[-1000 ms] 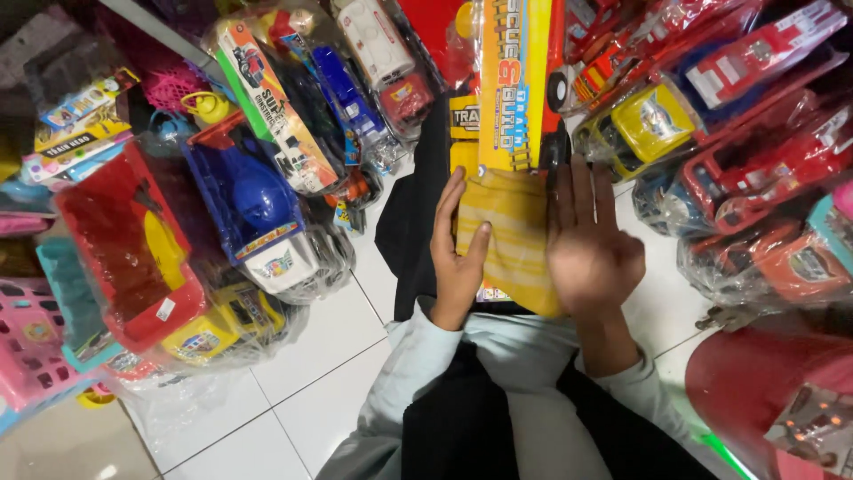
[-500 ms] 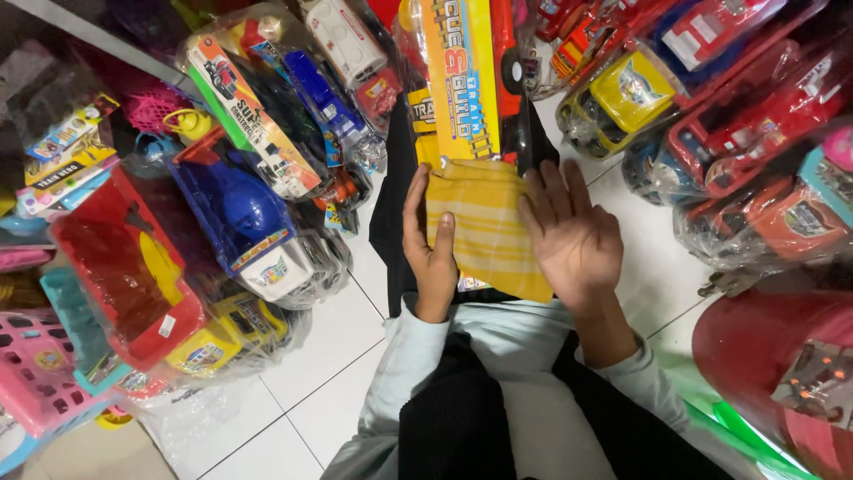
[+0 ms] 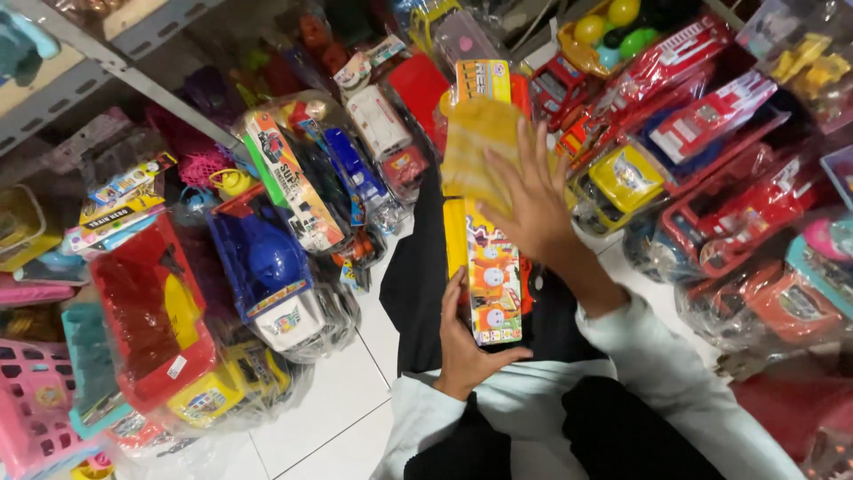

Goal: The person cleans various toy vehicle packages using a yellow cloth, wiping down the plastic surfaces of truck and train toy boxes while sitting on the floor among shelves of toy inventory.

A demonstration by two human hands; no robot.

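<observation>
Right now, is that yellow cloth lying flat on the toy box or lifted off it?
Lifted. The right hand presses the yellow cloth at the box's far end, baring the long toy box.

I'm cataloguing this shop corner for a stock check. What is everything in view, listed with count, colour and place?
yellow cloth: one, yellow, upper middle, under the right hand.
toy box: one, long, yellow with cartoon figures, centre, held upright on the lap.
bagged red toy trucks: several, red, piled at right.
yellow toy car: one, yellow, in a bag right of the cloth.
blue toy in a bag: one, blue, left of centre.
red tray toy: one, red, left.
pink basket: one, pink, bottom left.
coloured balls: a few, yellow and green, top.
metal shelf: one, grey, top left.
floor tiles: white, bottom centre.
left hand: grips the box's lower end.
right hand: spread flat on the cloth.
</observation>
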